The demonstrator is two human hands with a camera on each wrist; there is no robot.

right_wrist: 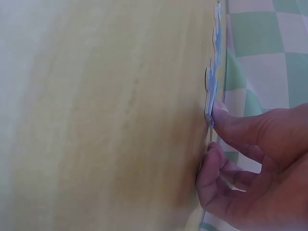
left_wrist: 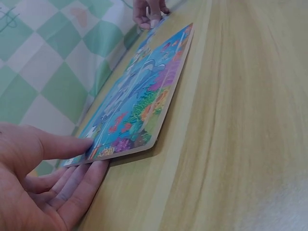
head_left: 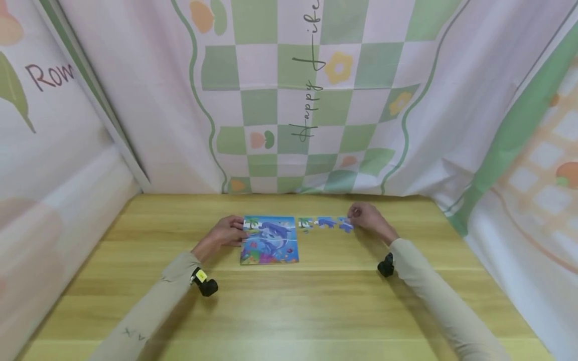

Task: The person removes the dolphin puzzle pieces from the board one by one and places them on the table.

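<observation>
My left hand [head_left: 226, 231] grips the left edge of a dolphin picture board [head_left: 271, 243], thumb on top and fingers underneath. In the left wrist view, the board's near edge [left_wrist: 130, 154] is raised a little, with a shadow below it. To the board's right lie a palm-tree puzzle piece [head_left: 305, 222], a dolphin puzzle piece [head_left: 326, 221] and a blue puzzle piece [head_left: 345, 225]. At the blue piece is my right hand [head_left: 368, 220]; in the right wrist view its thumb [right_wrist: 236, 127] touches the end of the row, while the other fingers curl loosely below, apart from it.
The pieces lie near the back of the wooden table [head_left: 289, 311]. A checkered green and white curtain [head_left: 298, 100] hangs right behind the table's far edge. White printed cloth [head_left: 58, 150] stands on the left side, with more on the right.
</observation>
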